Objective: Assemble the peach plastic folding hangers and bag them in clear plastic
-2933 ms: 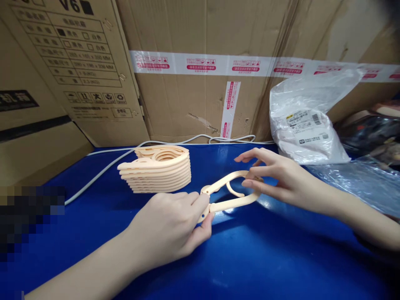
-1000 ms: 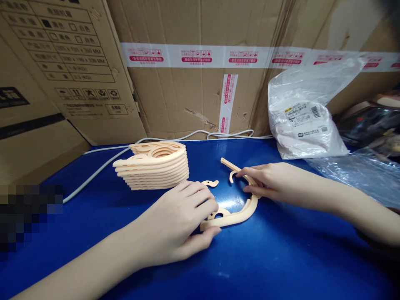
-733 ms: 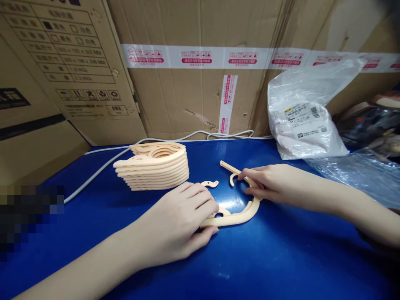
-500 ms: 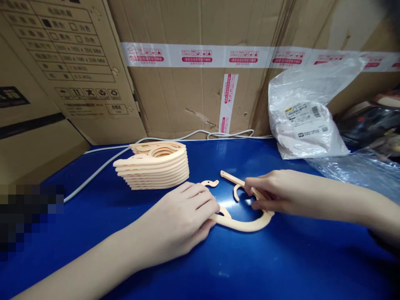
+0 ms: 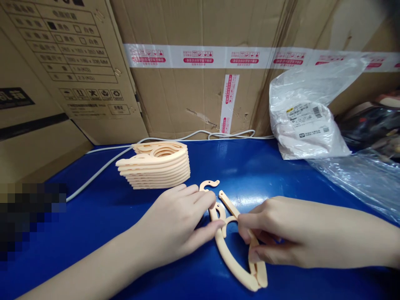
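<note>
Back carton (image 5: 187,100): white tape (image 5: 175,57) across it, plus a vertical strip (image 5: 229,100), both with red bars of Chinese characters and small handling icons. Left of back carton: printed carton (image 5: 103,118) bearing a spec table (image 5: 62,46), "MM" and "(KG)" legible, digits blurred; icon row (image 5: 90,94) below, boxed "合格证" (image 5: 120,109). Farther left, black label (image 5: 15,96) ending "机箱". Right, before back carton: bag (image 5: 312,143), shipping label (image 5: 303,119), barcode; print too small.

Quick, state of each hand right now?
Left hand: closed, holding one arm of the beige hanger.
Right hand: closed, gripping the hanger's other arm.
</note>
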Available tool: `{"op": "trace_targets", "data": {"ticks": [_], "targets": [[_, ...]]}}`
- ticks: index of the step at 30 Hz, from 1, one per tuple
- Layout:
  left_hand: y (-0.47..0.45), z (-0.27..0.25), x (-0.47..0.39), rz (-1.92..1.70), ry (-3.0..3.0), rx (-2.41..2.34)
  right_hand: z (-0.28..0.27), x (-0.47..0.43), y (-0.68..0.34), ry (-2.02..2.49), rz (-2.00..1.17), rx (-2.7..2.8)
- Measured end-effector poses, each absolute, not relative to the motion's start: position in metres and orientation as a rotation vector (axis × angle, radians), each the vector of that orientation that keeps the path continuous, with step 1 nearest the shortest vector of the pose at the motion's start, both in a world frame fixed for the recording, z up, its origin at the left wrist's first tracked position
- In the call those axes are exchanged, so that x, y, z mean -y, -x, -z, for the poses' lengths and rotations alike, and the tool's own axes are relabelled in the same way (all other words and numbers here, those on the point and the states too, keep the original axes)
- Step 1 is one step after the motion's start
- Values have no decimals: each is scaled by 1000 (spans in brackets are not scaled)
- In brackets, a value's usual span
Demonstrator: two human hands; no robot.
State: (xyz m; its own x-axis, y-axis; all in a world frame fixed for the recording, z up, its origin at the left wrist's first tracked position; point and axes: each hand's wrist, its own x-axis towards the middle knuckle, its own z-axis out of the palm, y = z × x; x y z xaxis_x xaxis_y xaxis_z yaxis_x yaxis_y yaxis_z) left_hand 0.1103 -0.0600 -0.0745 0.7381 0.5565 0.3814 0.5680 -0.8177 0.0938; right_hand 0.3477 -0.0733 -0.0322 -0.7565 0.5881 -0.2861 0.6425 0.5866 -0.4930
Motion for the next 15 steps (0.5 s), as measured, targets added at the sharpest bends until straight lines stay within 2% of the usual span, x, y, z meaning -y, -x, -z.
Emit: {"op": "trace_targets", "data": {"ticks": [6,9,12,15], "targets": [[-114,74,74,635,2977,1174,45,71,-336,-963,981,-2977],[-115,75,75,627,3017,1219,58,59,-337,-1080,639,-3248],[-116,74,74,608,3058,1244,70,44,-342,-1090,254,-3287],[-116,73,74,529,3139,1185,75,34,-347,-1048,135,-3253]]}}
